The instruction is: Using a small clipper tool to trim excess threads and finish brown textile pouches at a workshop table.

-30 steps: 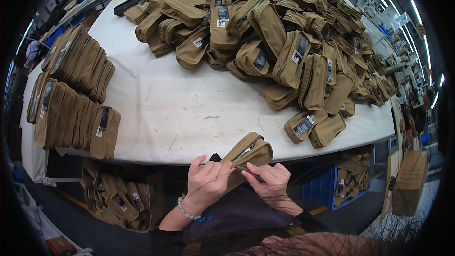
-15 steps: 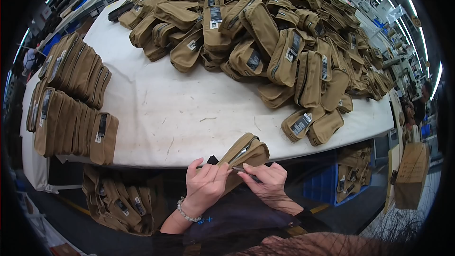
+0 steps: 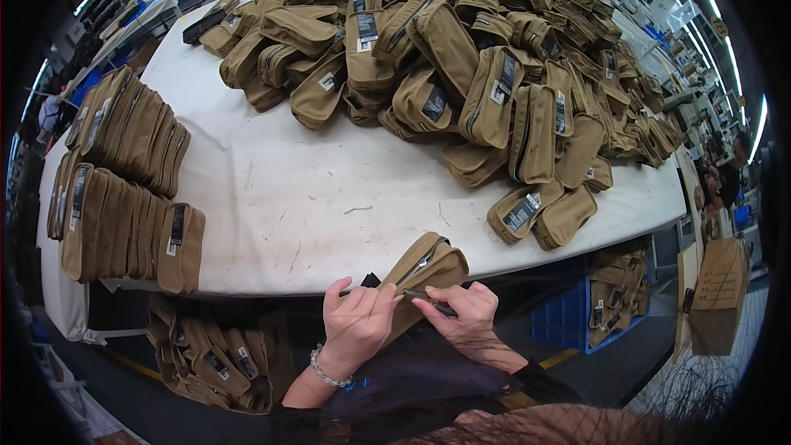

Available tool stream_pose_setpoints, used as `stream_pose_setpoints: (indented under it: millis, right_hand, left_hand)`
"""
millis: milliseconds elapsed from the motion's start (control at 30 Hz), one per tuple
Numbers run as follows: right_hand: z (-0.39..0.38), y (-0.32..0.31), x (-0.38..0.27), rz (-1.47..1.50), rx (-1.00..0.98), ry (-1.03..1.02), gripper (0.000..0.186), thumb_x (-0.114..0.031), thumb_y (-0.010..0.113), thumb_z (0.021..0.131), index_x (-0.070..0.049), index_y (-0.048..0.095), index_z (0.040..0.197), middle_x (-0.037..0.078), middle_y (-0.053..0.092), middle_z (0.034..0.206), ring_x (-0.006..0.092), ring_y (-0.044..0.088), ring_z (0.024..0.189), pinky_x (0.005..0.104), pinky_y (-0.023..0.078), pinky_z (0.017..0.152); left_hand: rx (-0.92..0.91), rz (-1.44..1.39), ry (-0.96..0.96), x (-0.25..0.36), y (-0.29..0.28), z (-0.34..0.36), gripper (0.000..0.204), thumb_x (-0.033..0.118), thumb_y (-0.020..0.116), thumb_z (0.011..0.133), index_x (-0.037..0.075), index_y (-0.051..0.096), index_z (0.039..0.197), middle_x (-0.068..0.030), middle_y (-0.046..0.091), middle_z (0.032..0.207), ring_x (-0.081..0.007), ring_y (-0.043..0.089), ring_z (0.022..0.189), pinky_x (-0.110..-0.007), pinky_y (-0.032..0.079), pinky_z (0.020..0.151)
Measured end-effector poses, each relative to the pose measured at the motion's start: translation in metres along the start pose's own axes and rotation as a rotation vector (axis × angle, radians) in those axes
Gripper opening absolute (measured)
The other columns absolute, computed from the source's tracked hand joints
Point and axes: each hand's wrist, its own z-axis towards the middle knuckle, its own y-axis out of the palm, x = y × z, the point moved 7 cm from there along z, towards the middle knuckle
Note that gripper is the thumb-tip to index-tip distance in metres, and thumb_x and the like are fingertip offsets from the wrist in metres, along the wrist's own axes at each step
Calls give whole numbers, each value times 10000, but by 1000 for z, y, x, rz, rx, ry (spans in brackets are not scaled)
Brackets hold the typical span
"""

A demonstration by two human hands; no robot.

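Observation:
A tan zippered pouch is tilted at the table's near edge, its dark zipper facing up. My left hand, with a beaded bracelet at the wrist, pinches the pouch's near part. My right hand closes round a slim dark tool, whose thin tip points at the zipper by my left fingertips. Its exact kind is too small to make out. The pouch's lower end is partly hidden behind my hands.
A large heap of similar pouches covers the far side of the white table. Upright rows of pouches stand at the left. Below are a filled carton and a blue crate; a brown box stands right.
My right hand and the slim tool have shifted very slightly, with more of the tool showing. The pouch and my left hand stay nearly in place. The view has tilted a little.

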Motion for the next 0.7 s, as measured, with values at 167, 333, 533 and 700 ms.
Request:
stream_pose_setpoints:
  millis: [167,333,533,700]
  right_hand:
    - [-1,1,1,-1,8,-5,201,-192,833,726,-86,676,789,-15,601,574,118,515,435,270,279,449]
    - [0,-1,0,0,21,-16,190,-188,831,730,-87,679,782,-22,585,556,116,495,424,269,272,443]
    - [-3,2,-1,26,-20,-40,192,-194,831,729,-86,688,799,-27,570,547,118,494,423,269,276,443]
    - [0,1,-1,11,-7,-16,208,-210,832,725,-88,686,809,-21,588,569,121,506,432,270,281,445]
  left_hand:
    - [7,-6,-3,0,-1,0,106,125,703,794,63,674,875,8,574,661,-150,556,597,-370,393,895]
    - [-1,-13,-9,0,-1,1,105,127,702,796,65,674,876,8,567,658,-151,558,603,-371,394,894]
    - [-14,-5,-8,-1,-1,1,108,124,698,800,70,669,888,6,563,660,-151,559,611,-370,393,897]
    - [-20,11,-14,-1,1,0,98,120,696,802,74,661,881,11,570,669,-146,559,613,-369,390,899]
